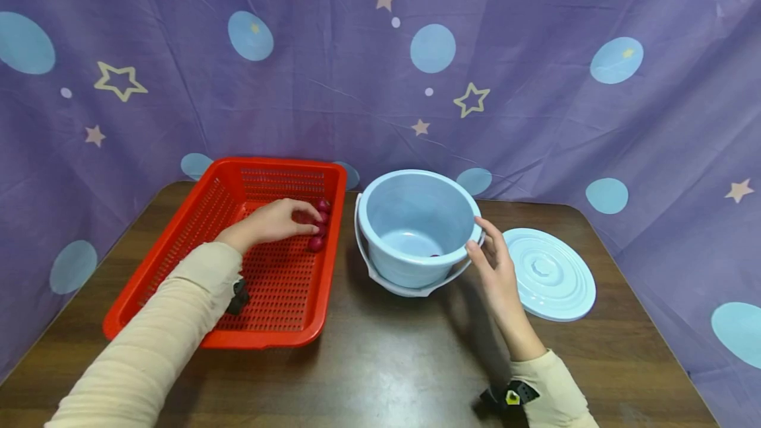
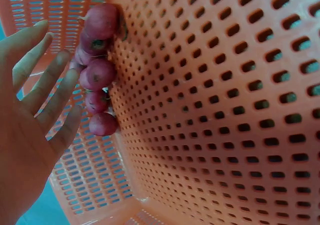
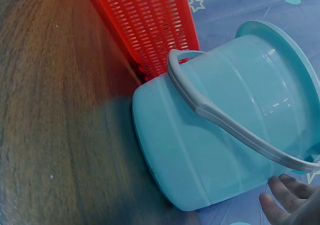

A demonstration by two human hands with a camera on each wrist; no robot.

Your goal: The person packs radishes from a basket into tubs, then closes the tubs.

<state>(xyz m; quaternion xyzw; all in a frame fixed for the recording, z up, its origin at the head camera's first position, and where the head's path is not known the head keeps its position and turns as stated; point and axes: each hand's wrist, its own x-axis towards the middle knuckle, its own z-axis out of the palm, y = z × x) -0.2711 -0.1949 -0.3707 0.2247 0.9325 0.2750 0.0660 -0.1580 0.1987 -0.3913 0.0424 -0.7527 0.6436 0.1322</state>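
In the head view my left hand (image 1: 276, 220) reaches into a red plastic basket (image 1: 324, 296), fingers beside a row of small red onions (image 1: 316, 244) along its right wall. The left wrist view shows the fingers (image 2: 55, 92) spread and nearly straight, close to the onions (image 2: 101, 74). My right hand (image 1: 498, 276) rests its thumb and fingertips on the outer rim of a light blue bucket (image 1: 410, 263), by the handle joint. A bit of dark red shows inside the bucket, mostly hidden by its front wall.
A round light blue lid (image 1: 549, 276) lies flat on the wooden table (image 1: 380, 375), right of the bucket. The bucket's grey handle (image 3: 235, 130) hangs down around its front. Behind the table hangs a purple curtain (image 1: 339, 84) with stars and dots.
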